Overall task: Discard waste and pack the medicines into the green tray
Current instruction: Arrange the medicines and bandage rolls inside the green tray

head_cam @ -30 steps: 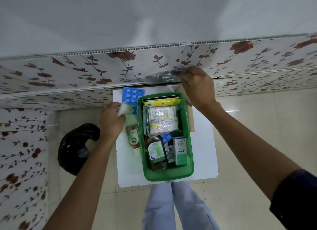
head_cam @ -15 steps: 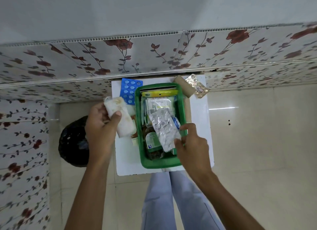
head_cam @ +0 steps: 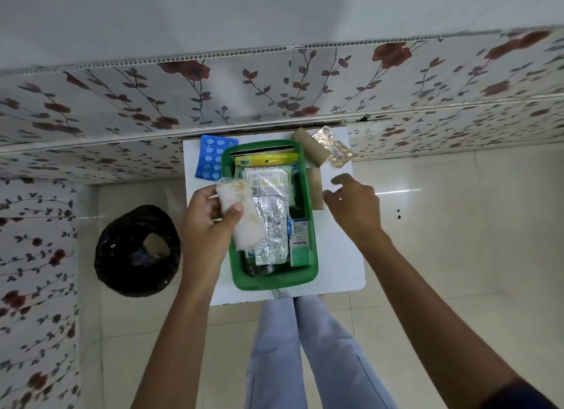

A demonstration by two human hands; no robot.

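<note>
The green tray sits on a small white table, filled with packets, a silver blister strip and a green-white medicine box. My left hand grips a stained white gauze roll over the tray's left rim. My right hand hovers over the table just right of the tray, fingers spread, holding nothing. A blue blister pack lies at the far left of the table. A gold blister strip lies at the far right corner.
A black-lined waste bin stands on the floor left of the table. Brown cardboard pieces lie beside the tray's right side. A floral-patterned wall runs right behind the table. My legs are below its near edge.
My right hand let go of the silver blister strip, which now lies in the tray, and moved right and away. My left hand brought the gauze roll rightward over the tray's rim.
</note>
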